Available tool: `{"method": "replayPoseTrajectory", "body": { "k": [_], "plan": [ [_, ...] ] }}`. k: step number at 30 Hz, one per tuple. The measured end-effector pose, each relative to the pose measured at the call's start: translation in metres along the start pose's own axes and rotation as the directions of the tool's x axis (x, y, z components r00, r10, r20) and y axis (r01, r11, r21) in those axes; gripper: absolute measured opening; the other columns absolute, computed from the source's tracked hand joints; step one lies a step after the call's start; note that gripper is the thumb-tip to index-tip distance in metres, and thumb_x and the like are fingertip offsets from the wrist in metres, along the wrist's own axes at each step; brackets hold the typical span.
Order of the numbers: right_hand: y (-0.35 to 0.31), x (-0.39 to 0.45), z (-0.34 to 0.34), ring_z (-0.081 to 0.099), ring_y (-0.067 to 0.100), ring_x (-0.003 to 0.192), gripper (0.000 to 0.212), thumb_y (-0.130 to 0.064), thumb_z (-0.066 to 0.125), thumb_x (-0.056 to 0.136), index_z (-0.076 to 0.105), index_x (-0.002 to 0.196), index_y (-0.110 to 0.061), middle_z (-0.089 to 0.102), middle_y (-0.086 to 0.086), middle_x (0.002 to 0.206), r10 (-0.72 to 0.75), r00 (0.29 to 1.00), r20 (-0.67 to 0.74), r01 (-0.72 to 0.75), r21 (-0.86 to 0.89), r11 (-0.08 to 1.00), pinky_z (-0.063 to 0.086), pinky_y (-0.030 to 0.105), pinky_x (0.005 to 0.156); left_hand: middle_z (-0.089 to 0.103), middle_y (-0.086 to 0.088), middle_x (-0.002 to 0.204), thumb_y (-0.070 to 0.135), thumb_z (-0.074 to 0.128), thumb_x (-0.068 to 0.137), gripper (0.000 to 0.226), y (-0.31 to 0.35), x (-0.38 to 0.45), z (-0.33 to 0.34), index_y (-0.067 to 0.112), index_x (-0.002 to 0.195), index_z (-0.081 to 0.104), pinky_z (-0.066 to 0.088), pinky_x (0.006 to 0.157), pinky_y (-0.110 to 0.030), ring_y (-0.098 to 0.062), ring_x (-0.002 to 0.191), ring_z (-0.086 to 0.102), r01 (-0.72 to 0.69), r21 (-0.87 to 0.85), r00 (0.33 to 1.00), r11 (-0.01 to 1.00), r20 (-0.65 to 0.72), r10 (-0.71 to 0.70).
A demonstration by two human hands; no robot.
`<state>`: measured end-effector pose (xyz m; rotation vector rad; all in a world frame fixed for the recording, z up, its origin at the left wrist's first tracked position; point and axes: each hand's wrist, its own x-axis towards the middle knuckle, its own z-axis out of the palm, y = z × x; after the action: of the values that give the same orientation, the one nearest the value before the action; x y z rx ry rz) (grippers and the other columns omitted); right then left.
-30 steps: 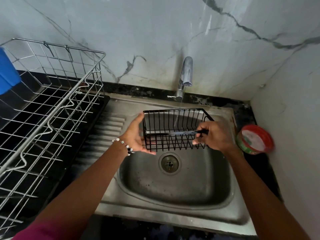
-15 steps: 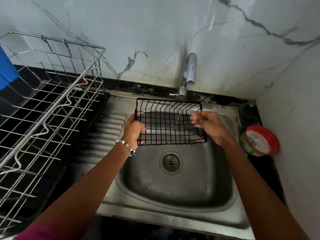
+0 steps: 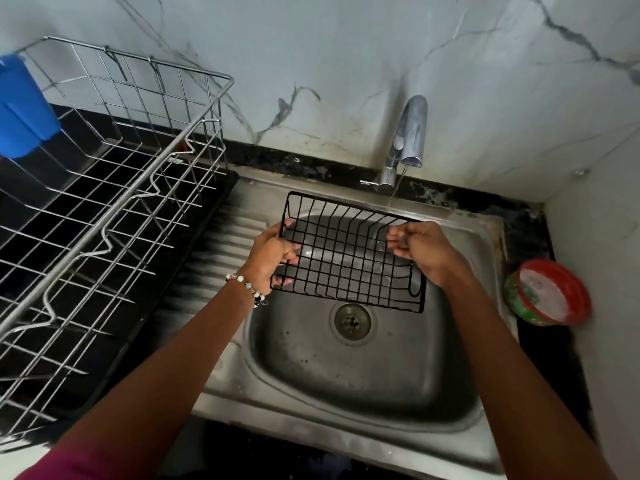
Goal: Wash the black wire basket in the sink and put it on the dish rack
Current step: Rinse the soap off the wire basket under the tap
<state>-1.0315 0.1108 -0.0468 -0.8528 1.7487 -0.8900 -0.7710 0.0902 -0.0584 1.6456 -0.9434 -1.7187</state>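
The black wire basket (image 3: 346, 258) hangs over the steel sink (image 3: 363, 375), tilted so its grid bottom faces me. My left hand (image 3: 270, 258) grips its left edge, fingers curled through the wires. My right hand (image 3: 420, 249) holds the upper right side with curled fingers. A thin stream of water falls from the chrome tap (image 3: 407, 140) onto the basket's far right rim. The silver wire dish rack (image 3: 104, 202) stands to the left of the sink on a black tray.
A blue plastic cup (image 3: 24, 105) hangs at the rack's far left. A red and green round tub (image 3: 547, 292) sits on the black counter right of the sink, close to the side wall. The drain (image 3: 352, 319) lies below the basket. Marble wall behind.
The basket has been tipped from upright to showing its bottom grid. My left hand closed round its left edge, and my right hand shifted up along the right side.
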Motion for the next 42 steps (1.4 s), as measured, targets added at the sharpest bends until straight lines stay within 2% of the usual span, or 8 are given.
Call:
{"method": "replayPoseTrajectory", "body": {
  "k": [5,9,12,18,23,27,38,42],
  "plan": [
    [0.0,-0.004,-0.006,0.061,0.027,0.098,0.028,0.007,0.036,0.096,0.062,0.107,0.007,0.064,0.024,0.114,0.016,0.999,-0.03,-0.017,-0.014,1.0,0.05,0.026,0.075,0.067,-0.001,0.102,-0.002,0.046,0.075,0.065,-0.001,-0.004,0.003,0.043,0.121,0.059,0.048,0.07,-0.04,-0.02,0.095,0.062,0.006,0.013,1.0,1.0,0.017,-0.006],
    [-0.003,-0.008,-0.008,0.058,0.036,0.116,0.031,0.007,0.035,0.096,0.059,0.115,0.006,0.06,0.026,0.122,0.041,0.999,-0.034,-0.042,-0.026,0.999,0.049,0.04,0.094,0.068,-0.001,0.1,-0.001,0.046,0.076,0.063,-0.001,-0.004,0.006,0.043,0.118,0.061,0.048,0.07,-0.04,-0.019,0.093,0.062,-0.002,-0.002,1.0,1.0,0.007,0.002],
    [-0.007,-0.008,-0.01,0.057,0.036,0.116,0.031,0.008,0.034,0.096,0.059,0.115,0.006,0.061,0.025,0.122,0.036,0.999,-0.036,-0.037,-0.032,0.999,0.045,0.047,0.102,0.065,-0.001,0.102,0.0,0.045,0.078,0.061,0.006,-0.003,0.007,0.042,0.12,0.06,0.047,0.073,-0.042,-0.018,0.091,0.059,-0.016,-0.007,1.0,1.0,0.014,0.016],
    [-0.013,-0.003,-0.003,0.058,0.025,0.095,0.031,0.01,0.033,0.094,0.059,0.111,0.008,0.061,0.028,0.118,0.01,1.0,0.024,-0.01,-0.017,1.0,0.047,0.038,0.091,0.067,0.003,0.099,0.002,0.046,0.078,0.06,0.015,-0.004,-0.005,0.044,0.118,0.061,0.047,0.075,-0.042,-0.016,0.089,0.061,-0.007,0.006,1.0,1.0,-0.022,0.007],
    [-0.015,0.0,0.008,0.059,0.024,0.098,0.03,0.008,0.034,0.095,0.062,0.101,-0.001,0.064,0.015,0.103,0.015,0.998,0.066,-0.015,0.004,1.0,0.048,0.041,0.093,0.068,0.004,0.101,0.003,0.046,0.075,0.062,0.018,-0.004,-0.018,0.045,0.119,0.06,0.048,0.074,-0.041,-0.016,0.092,0.062,0.001,0.015,0.999,1.0,-0.036,-0.001],
    [-0.018,0.0,0.012,0.06,0.024,0.1,0.031,0.006,0.035,0.096,0.062,0.092,-0.008,0.064,0.015,0.106,0.016,0.997,0.07,-0.017,0.014,1.0,0.048,0.04,0.095,0.068,0.002,0.101,0.001,0.047,0.077,0.062,0.022,-0.004,-0.023,0.044,0.12,0.06,0.048,0.072,-0.04,-0.017,0.094,0.063,-0.008,0.016,0.999,1.0,-0.042,0.009],
    [-0.04,0.003,0.009,0.06,0.025,0.098,0.033,0.01,0.032,0.091,0.061,0.085,-0.005,0.063,0.015,0.097,-0.008,0.997,0.079,0.004,0.054,0.999,0.045,0.044,0.1,0.067,-0.003,0.117,-0.007,0.043,0.08,0.069,0.031,-0.002,-0.024,0.041,0.129,0.056,0.046,0.065,-0.032,-0.019,0.102,0.06,-0.21,-0.072,0.977,0.975,-0.038,0.208],
    [-0.046,0.006,0.002,0.06,0.034,0.112,0.032,0.011,0.032,0.092,0.063,0.095,0.004,0.064,0.02,0.104,-0.016,0.998,0.063,0.014,0.034,0.999,0.045,0.047,0.102,0.065,-0.004,0.114,-0.014,0.041,0.074,0.077,0.033,0.004,-0.021,0.04,0.127,0.057,0.043,0.054,-0.025,-0.018,0.098,0.059,-0.253,-0.132,0.967,0.958,-0.005,0.254]
  ]
}}
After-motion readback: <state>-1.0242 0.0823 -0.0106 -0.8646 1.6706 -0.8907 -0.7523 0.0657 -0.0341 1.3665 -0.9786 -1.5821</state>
